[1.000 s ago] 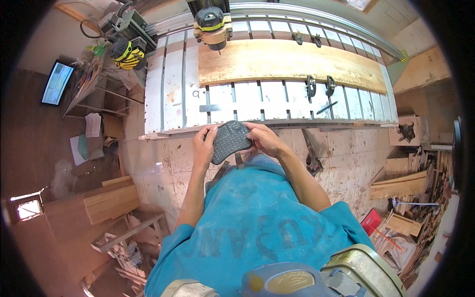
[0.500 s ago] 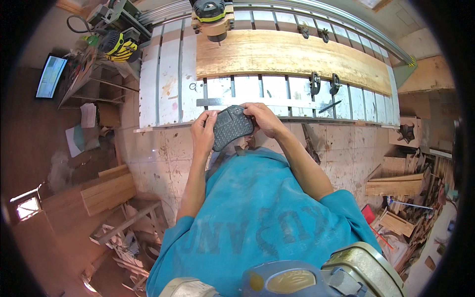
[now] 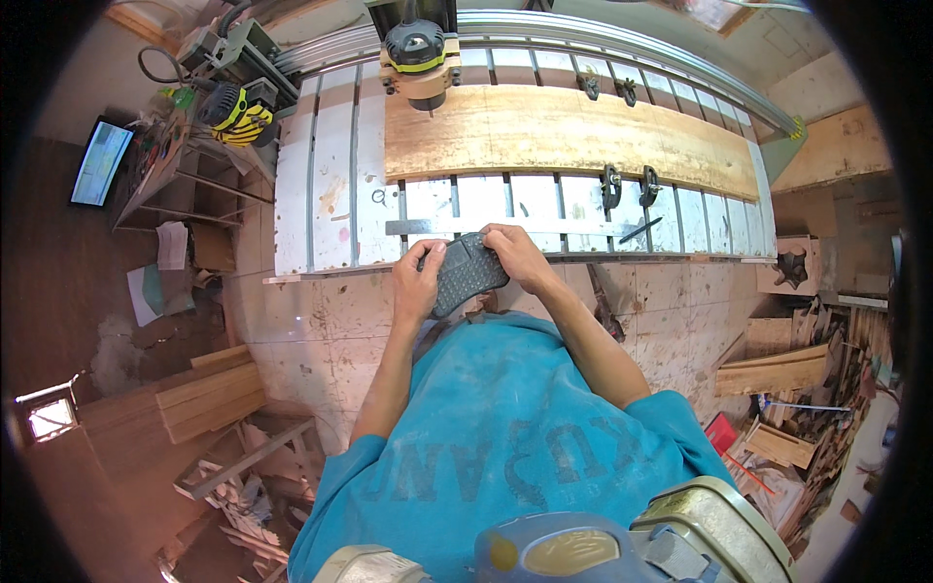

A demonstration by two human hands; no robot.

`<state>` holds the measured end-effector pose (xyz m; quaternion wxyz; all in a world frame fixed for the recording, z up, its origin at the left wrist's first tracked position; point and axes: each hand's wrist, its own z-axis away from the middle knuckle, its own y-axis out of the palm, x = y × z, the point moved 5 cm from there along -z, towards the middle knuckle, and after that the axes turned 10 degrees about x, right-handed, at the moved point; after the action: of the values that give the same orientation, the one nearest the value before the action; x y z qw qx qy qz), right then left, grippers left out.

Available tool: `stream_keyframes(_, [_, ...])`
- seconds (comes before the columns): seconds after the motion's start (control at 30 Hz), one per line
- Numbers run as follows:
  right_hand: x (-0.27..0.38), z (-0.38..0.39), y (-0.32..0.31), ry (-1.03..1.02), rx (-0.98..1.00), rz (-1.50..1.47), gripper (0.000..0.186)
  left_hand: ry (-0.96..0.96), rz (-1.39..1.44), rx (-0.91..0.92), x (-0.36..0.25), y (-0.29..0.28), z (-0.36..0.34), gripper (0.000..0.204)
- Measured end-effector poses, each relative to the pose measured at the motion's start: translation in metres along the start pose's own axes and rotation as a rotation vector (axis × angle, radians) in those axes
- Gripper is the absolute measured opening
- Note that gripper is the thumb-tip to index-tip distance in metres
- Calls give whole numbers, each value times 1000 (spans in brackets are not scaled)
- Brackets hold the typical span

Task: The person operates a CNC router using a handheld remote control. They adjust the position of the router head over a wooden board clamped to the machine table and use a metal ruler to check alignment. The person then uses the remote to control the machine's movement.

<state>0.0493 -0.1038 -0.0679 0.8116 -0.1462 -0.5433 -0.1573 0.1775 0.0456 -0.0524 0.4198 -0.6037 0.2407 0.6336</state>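
Both hands hold a small black handheld keyboard (image 3: pixel 468 276) in front of my chest, close to the near edge of a slatted machine bed. My left hand (image 3: pixel 418 279) grips its left side, thumb on the top. On the far right corner, my right hand (image 3: pixel 516 257) is closed with its thumb over the keys. Just beyond my fingers a metal ruler (image 3: pixel 583 226) lies across the bed, with a dark pen-like stick (image 3: pixel 641 229) by its right end. Farther off, a long wooden board (image 3: pixel 573 131) lies on the bed under a router spindle (image 3: pixel 416 58).
Black clamps (image 3: pixel 610 187) stand along the board's edges. At left are a monitor (image 3: pixel 101 162), a second yellow-black spindle motor (image 3: pixel 236 114) and a metal-legged table. Wood offcuts (image 3: pixel 773 371) are piled on the right. Part of a respirator (image 3: pixel 573 552) fills the lower edge.
The view has shifted a little, so the bed and board sit lower in the picture. My hands still hold the keyboard in nearly the same way.
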Motion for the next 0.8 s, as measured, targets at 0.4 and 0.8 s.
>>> stream_keyframes(0.4, [-1, 2, 3, 6, 84, -85, 28, -33, 68, -53, 9, 5, 7, 35])
stream_keyframes(0.8, [2, 5, 0, 44, 71, -74, 27, -33, -6, -71, -3, 8, 7, 34])
